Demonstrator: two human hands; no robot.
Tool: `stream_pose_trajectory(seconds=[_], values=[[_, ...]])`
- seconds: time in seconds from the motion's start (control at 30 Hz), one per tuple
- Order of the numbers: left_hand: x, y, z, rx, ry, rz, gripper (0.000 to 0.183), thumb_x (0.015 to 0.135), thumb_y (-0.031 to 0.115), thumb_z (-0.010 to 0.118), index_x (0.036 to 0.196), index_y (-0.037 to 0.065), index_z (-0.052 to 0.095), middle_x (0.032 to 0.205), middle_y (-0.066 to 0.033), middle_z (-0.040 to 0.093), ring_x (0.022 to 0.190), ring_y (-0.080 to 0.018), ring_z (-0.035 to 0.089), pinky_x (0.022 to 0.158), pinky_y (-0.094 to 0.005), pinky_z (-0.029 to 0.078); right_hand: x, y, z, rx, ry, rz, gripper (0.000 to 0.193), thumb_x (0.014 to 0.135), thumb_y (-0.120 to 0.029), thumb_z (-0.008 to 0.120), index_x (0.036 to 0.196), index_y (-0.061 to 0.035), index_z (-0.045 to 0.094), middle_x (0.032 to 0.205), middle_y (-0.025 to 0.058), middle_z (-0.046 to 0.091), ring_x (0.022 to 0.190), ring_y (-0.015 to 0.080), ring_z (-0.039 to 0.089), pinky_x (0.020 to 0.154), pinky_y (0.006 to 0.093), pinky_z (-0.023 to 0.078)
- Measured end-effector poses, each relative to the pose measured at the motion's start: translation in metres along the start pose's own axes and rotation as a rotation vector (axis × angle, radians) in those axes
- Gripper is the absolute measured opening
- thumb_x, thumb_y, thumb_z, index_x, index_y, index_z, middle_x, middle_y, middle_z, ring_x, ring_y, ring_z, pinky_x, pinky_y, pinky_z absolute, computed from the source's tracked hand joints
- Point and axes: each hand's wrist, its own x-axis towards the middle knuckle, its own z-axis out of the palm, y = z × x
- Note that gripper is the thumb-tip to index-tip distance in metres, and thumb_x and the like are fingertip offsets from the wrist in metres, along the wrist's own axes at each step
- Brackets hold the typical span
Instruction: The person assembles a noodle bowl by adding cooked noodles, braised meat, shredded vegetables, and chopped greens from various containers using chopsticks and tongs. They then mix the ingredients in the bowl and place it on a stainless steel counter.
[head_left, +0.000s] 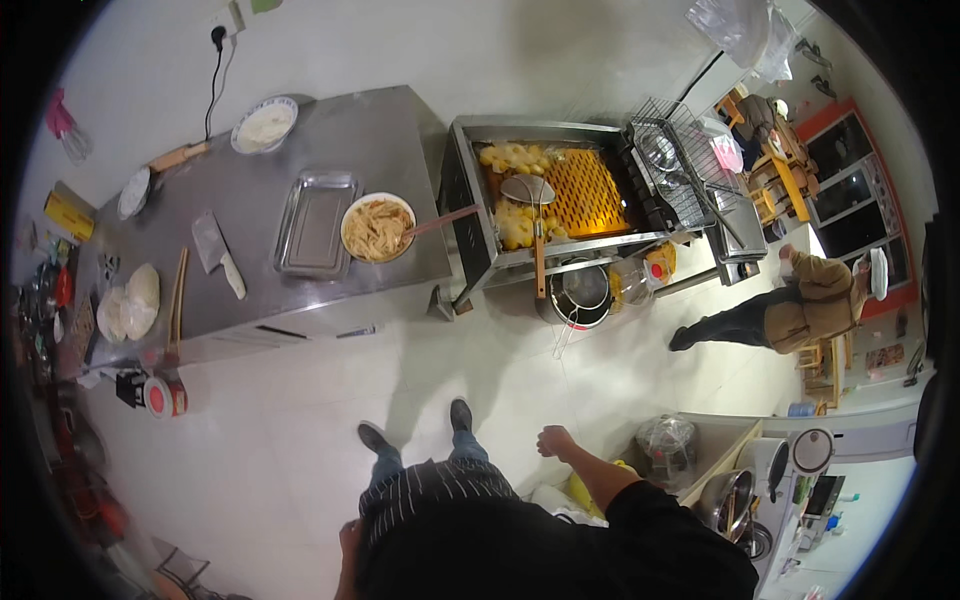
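Low at my left side hangs my left hand [350,540], partly hidden against the striped apron [440,480]; its fingers do not show clearly. My right hand [556,442] is out over the floor, curled into a loose fist with nothing visible in it. Both hands are apart from the counter and the fryer. In the fryer [610,190], yellow pieces [515,228] float in oil over a perforated plate. A wooden-handled strainer [538,255] lies across its near edge. On the steel counter [330,130], a bowl of pale strips [378,228] holds chopsticks [440,220].
The counter also carries a steel tray [315,222], a cleaver [218,252], dough [130,302], a rolling pin [178,156] and a flour bowl [265,126]. A pot [580,293] and oil jug [630,285] stand below the fryer. Another person [800,305] is at the right.
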Motion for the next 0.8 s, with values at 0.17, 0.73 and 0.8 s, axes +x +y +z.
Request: stream_pose_trajectory(seconds=[0.17, 0.73, 0.8], values=[[0.012, 0.002, -0.026, 0.013, 0.075, 0.188, 0.035, 0.091, 0.029, 0.055, 0.086, -0.003, 0.067, 0.092, -0.0246, 0.068, 0.087, -0.0310, 0.066, 0.075, -0.0455, 0.051, 0.057, -0.040, -0.014, -0.193, 0.584, 0.019, 0.033, 0.096, -0.032, 0.057, 0.077, -0.0065, 0.048, 0.064, 0.0067, 0.052, 0.073, 0.0160, 0.059, 0.059, 0.0420, 0.049], [0.015, 0.122, -0.020, -0.015, 0.183, 0.215, 0.039, 0.088, 0.031, 0.064, 0.118, 0.007, 0.056, 0.103, -0.0151, 0.065, 0.090, -0.0314, 0.067, 0.072, -0.0441, 0.056, 0.168, -0.369, -0.061, -0.540, 1.016, -0.384, 0.042, 0.079, -0.025, 0.071, 0.108, -0.0030, 0.050, 0.105, 0.0291, 0.057, 0.099, 0.0481, 0.057, 0.084, 0.0537, 0.048], [0.037, 0.128, 0.017, 0.618, 0.054, 0.307, 0.032, 0.085, 0.029, 0.069, 0.102, 0.003, 0.063, 0.097, -0.0166, 0.067, 0.088, -0.0349, 0.067, 0.074, -0.0433, 0.056, 0.162, -0.375, -0.075, -0.526, 1.020, -0.419, 0.029, 0.083, -0.018, 0.064, 0.104, -0.0033, 0.050, 0.099, 0.0283, 0.058, 0.096, 0.0485, 0.057, 0.081, 0.0546, 0.047]])
